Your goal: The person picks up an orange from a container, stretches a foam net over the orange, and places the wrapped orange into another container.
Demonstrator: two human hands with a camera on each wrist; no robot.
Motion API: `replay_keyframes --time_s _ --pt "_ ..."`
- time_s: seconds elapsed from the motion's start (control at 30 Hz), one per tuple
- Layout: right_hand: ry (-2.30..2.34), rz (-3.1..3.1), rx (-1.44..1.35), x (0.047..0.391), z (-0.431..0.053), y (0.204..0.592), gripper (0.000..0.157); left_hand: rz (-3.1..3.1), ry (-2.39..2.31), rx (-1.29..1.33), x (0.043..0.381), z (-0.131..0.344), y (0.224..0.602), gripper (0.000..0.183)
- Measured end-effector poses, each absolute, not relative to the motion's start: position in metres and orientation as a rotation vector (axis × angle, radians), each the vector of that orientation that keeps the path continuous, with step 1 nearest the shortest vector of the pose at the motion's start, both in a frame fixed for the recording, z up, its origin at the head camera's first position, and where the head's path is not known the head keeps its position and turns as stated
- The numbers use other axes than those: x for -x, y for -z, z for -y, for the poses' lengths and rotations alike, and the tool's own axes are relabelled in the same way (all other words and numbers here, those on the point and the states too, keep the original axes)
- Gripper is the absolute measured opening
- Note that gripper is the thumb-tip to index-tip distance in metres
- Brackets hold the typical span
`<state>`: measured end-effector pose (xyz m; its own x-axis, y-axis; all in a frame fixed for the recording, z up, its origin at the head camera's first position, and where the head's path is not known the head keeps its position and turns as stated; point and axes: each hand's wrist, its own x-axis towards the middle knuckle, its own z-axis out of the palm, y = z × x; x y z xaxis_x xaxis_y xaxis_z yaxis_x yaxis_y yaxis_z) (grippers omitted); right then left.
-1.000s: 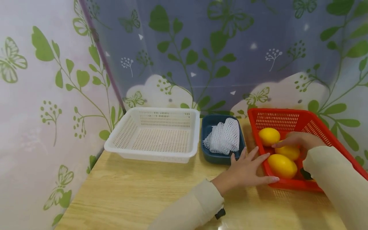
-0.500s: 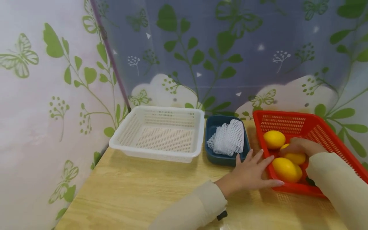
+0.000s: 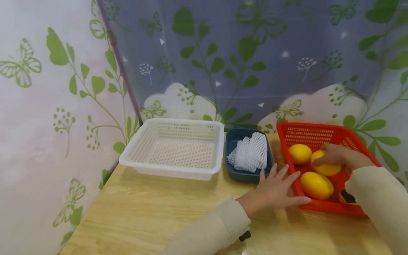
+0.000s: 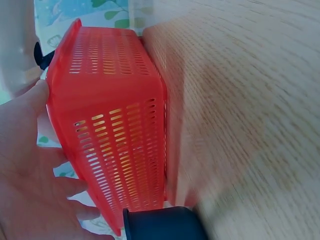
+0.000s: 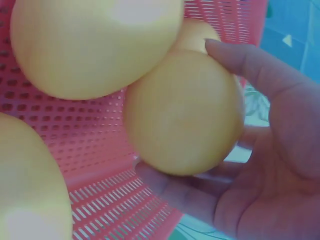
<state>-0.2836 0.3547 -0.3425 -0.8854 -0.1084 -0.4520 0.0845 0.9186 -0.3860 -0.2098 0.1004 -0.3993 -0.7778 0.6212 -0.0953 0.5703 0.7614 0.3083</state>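
Shifted yellow fruit (image 3: pixel 327 169) in red basket (image 3: pixel 309 134) by worktop's (image 3: pixel 153 209) back edge; gripping with right hand (image 3: pixel 345 156), splaying left hand (image 3: pixel 275 190) on rim (image 3: pixel 334 208).

Head view's pretty bright, soft even light, though fine detail looks a bit smeary. Faint shadow under the white basket (image 3: pixel 173 171) on the wooden table (image 3: pixel 137 212). Left wrist cam runs cooler, with a soft reddish shadow beside the red basket (image 4: pixel 110 90). Right wrist is hazy, blue-pink cast, glare blowing out the top yellow fruit (image 5: pixel 95 50) and lower-left yellow fruit (image 5: pixel 27 175).
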Motion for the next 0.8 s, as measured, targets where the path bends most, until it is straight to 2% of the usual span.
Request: replay_keyframes --time_s 0.1,0.33,0.47,0.8 --pt "0.461 -2.744 0.149 0.282 -0.353 0.342 0.092 -2.766 -0.393 -0.952 0.21 -0.1 0.399 0.076" --pt "0.41 -2.935 0.285 0.274 -0.347 0.337 0.096 -2.735 -0.436 -0.973 0.212 -0.098 0.398 0.075" --pt "0.455 -2.994 0.349 0.268 -0.343 0.334 0.092 -2.744 -0.484 -0.964 0.211 -0.093 0.396 0.071" --pt "0.667 -3.152 0.511 0.24 -0.315 0.316 0.082 -2.822 -1.015 -0.905 0.231 -0.067 0.378 0.073"
